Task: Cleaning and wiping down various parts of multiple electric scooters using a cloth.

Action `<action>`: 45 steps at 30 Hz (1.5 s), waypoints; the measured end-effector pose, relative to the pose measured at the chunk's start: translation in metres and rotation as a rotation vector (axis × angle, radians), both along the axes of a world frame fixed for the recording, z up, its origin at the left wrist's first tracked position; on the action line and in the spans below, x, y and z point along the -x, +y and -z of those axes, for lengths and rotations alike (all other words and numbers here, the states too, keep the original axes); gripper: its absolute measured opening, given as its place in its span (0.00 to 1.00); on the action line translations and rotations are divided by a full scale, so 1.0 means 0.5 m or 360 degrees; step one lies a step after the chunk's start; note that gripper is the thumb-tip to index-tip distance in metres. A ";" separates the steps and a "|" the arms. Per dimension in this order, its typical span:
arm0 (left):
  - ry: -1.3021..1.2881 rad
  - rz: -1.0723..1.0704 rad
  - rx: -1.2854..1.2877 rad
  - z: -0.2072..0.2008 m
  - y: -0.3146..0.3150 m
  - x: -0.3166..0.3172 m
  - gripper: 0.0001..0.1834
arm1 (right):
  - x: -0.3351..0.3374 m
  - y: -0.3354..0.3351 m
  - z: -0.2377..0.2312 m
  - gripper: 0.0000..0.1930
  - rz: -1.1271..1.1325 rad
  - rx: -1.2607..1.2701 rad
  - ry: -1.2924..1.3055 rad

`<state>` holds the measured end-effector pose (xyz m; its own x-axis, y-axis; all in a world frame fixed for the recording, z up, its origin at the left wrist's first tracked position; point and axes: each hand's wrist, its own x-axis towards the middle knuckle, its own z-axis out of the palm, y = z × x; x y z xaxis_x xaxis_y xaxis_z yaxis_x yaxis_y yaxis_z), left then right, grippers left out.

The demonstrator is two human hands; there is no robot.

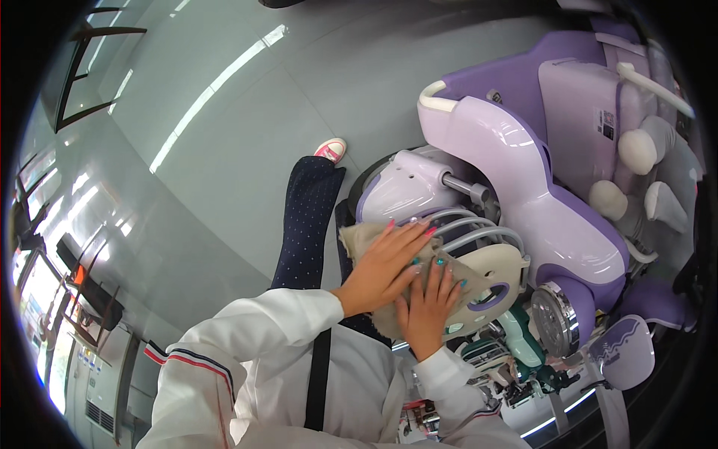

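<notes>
Both my hands lie on a tan cloth (pixel 363 238) spread over a pale rear rack (pixel 496 262) of a lilac and purple scooter (pixel 501 142). My left hand (pixel 383 268) rests flat on the cloth, its fingers stretched toward the grey curved bars (pixel 467 224). Just nearer and to the right, my right hand (pixel 428 313) presses on the cloth with its fingers spread. The fingertips of the two hands are close together. Part of the rack, with an oval purple-rimmed opening, shows to the right of the cloth. What lies under the cloth is hidden.
A round chrome-rimmed lamp (pixel 555 318) sits right of the rack, near a green scooter (pixel 520 337). Rounded beige and grey shapes (pixel 638 152) lie at the far right. My shoe (pixel 330 150) stands on the grey tiled floor (pixel 247 135). Dark frames (pixel 71 90) stand far left.
</notes>
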<state>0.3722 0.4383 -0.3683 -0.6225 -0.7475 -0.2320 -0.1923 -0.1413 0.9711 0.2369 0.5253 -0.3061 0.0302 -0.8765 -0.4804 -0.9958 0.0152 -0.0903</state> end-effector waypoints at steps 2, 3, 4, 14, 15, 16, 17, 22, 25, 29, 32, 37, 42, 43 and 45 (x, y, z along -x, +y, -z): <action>-0.0033 -0.0162 0.0091 0.006 -0.002 -0.012 0.31 | 0.021 -0.008 0.002 0.32 -0.0136 -0.0008 -0.0054; -0.0094 -0.0288 0.0127 0.008 -0.007 -0.012 0.30 | 0.049 -0.032 0.011 0.31 0.0012 0.0076 0.0027; -0.0096 -0.0281 0.0126 0.008 -0.013 -0.006 0.30 | 0.075 -0.056 0.018 0.29 0.0158 0.0159 0.0108; 0.0056 -0.0308 0.0020 -0.001 -0.054 0.034 0.28 | 0.012 -0.043 0.000 0.29 -0.0080 -0.0065 -0.0070; 0.0050 -0.0310 0.0025 0.003 -0.052 0.034 0.28 | 0.033 -0.058 0.006 0.29 0.0016 0.0032 0.0016; 0.0035 -0.0209 -0.0003 0.008 -0.046 0.033 0.28 | 0.052 -0.082 0.011 0.29 0.0109 0.0127 0.0094; 0.0031 -0.0100 -0.0043 0.012 -0.033 0.037 0.27 | 0.070 -0.114 0.010 0.29 0.0299 0.0210 0.0171; 0.0080 0.0052 -0.0453 0.068 -0.017 0.060 0.26 | 0.034 -0.125 0.016 0.30 0.0394 0.0222 0.0199; 0.0268 -0.0011 -0.0516 0.089 -0.013 0.058 0.26 | -0.030 -0.043 0.011 0.31 0.0270 0.0061 0.0042; 0.0139 0.0094 -0.0602 0.084 0.049 0.002 0.27 | 0.014 -0.051 0.013 0.31 0.0132 0.0023 0.0062; 0.0002 -0.0123 -0.0827 0.075 0.081 -0.003 0.28 | 0.073 -0.130 0.014 0.30 0.0145 0.0141 0.0121; -0.0053 0.0099 -0.0796 0.077 -0.011 0.091 0.29 | 0.049 -0.147 0.023 0.31 0.0344 0.0258 0.0330; 0.0000 0.0131 -0.0637 0.054 -0.024 0.092 0.28 | -0.006 -0.044 0.017 0.38 0.0417 0.0076 0.0216; -0.0024 0.0130 -0.0593 0.052 -0.004 0.067 0.28 | -0.024 -0.036 0.005 0.38 0.0440 0.0025 0.0111; 0.0039 -0.0007 -0.0521 0.057 0.059 0.004 0.28 | -0.042 -0.027 -0.004 0.37 0.0459 -0.0022 0.0011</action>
